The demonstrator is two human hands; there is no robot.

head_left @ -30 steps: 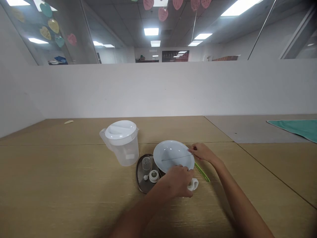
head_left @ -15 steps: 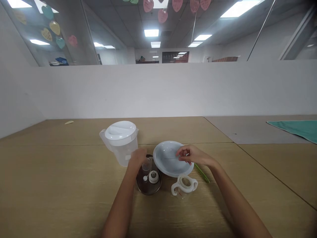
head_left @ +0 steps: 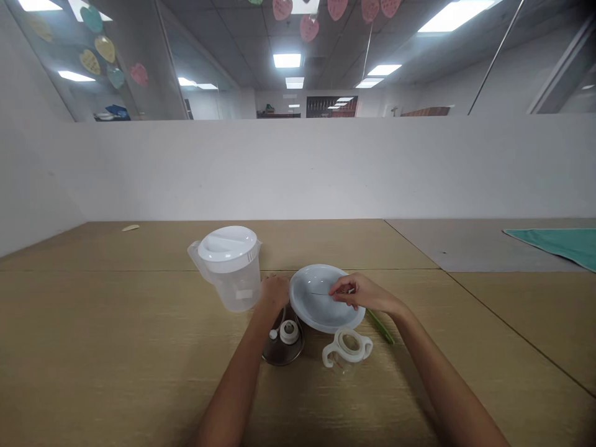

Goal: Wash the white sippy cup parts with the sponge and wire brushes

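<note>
Over the right part of a pale blue-white bowl (head_left: 311, 310), my right hand (head_left: 347, 292) is closed in a pinch on a thin, thread-like item (head_left: 319, 293) that stretches left across the bowl. My left hand (head_left: 275, 292) lies between a lidded clear pitcher (head_left: 237, 288) and the bowl, above the back of a dark oval tray (head_left: 282, 357); its fingertips are hidden. On the tray stand a white ring-shaped part (head_left: 289, 332) and a small white cap (head_left: 273, 334). A clear cup with white handles (head_left: 348, 345) sits in front of the bowl.
Green stalks (head_left: 380, 326) lie right of the bowl, beneath my right forearm. At the far right is a teal cloth (head_left: 559, 243). A small pale piece (head_left: 131, 228) lies at the back left. A white wall (head_left: 298, 167) rises behind the table.
My left hand has shifted slightly right and covers more of the tray's back, including the clear item there. The right hand has barely moved, staying over the bowl.
</note>
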